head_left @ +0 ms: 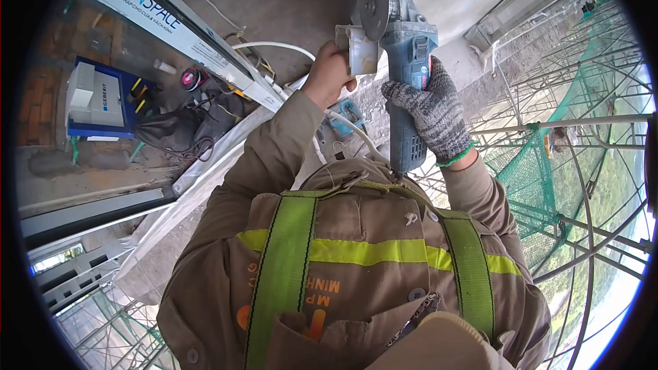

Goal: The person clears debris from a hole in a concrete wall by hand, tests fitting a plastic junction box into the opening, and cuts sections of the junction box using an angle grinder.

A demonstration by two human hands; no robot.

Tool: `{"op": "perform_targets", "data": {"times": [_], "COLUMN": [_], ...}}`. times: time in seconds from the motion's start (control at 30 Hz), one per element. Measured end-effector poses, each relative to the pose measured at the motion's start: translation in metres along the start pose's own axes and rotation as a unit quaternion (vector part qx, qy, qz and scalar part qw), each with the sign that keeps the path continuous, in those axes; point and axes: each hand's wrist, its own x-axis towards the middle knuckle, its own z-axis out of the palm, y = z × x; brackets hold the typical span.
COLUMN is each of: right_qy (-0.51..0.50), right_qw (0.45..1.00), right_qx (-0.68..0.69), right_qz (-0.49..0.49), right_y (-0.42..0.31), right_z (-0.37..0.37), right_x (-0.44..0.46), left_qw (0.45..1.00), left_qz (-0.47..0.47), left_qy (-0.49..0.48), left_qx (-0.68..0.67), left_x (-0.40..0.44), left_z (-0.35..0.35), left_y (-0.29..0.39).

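My left hand (327,77), bare, is closed around the side of a short white hollow profile piece (363,55). In my right hand (433,113), which wears a grey knitted glove with a green cuff edge, is a blue angle grinder (406,48), gripped by its body. The grinder stands upright in view, with its grey disc (374,5) at the top left. That disc overlaps the upper edge of the white piece; I cannot tell whether they touch. Below my left hand lies a blue tool (348,120), partly hidden by a pale hose (356,131).
A framed panel with SUNSPACE lettering (157,17) runs diagonally at upper left. Beyond it are a blue-and-white Geberit box (103,103), a dark bag (171,127) and a pink-and-black round item (190,80). Scaffold pipes (569,123) and green netting (531,175) stand at right.
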Motion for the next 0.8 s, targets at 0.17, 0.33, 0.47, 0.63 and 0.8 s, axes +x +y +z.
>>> {"op": "perform_targets", "data": {"times": [0.17, 0.33, 0.47, 0.63, 0.8], "right_qy": [-0.004, -0.008, -0.011, -0.004, -0.01], "right_qw": [1.0, 1.0, 1.0, 1.0, 1.0], "right_qx": [-0.007, -0.013, -0.003, -0.021, -0.013], "right_qz": [-0.01, -0.007, -0.002, 0.011, 0.015], "right_y": [0.0052, 0.0076, 0.0033, 0.0024, 0.0034], "right_z": [-0.0036, -0.0066, -0.0064, -0.007, -0.0098], "right_x": [0.0024, 0.0025, 0.0017, 0.0015, 0.001], "left_qw": [1.0, 1.0, 1.0, 0.999, 0.998], "left_qz": [0.01, 0.005, 0.001, 0.005, 0.018], "left_qy": [-0.008, -0.013, -0.009, -0.012, -0.016], "left_qx": [0.023, 0.027, 0.026, 0.034, 0.055], "left_x": [0.0022, 0.0038, 0.0051, 0.0077, 0.0082], "left_z": [-0.0014, -0.0015, -0.0009, -0.0028, -0.0014], "left_y": [-0.0008, -0.0009, 0.0015, -0.0008, 0.0027]}}
